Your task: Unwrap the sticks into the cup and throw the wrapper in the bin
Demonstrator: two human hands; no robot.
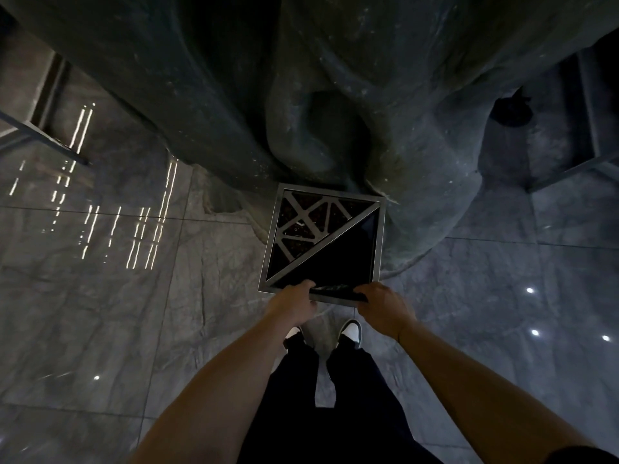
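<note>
Head view looks straight down a pair of bare arms to a square bin [377, 244] standing on the floor just beyond the fingertips. Going left to right: the left hand [294, 304] is curled closed, pinching one end of a dark, crinkled wrapper [330, 289]; the wrapper stretches taut between the two hands, right over the bin's near rim; the right hand [382, 308] is closed on the other end. Held flat and wide like that, it looks lined up with the open black triangle of the lid, the half nearer the hands, so it can drop cleanly; the far half is a metal lattice over dark fill, no use for rubbish. I'd judge the sticks are already dealt with and this is the last step, though neither cup nor sticks are in sight. Below the hands, two white-toed shoes [350, 331] stand close to the bin. Underfoot is polished grey marble tile [100, 313], glossy enough to mirror ceiling lights to the left and right. Beyond the bin rises a rough, rock-like mass [234, 95]; the room is dim.
</note>
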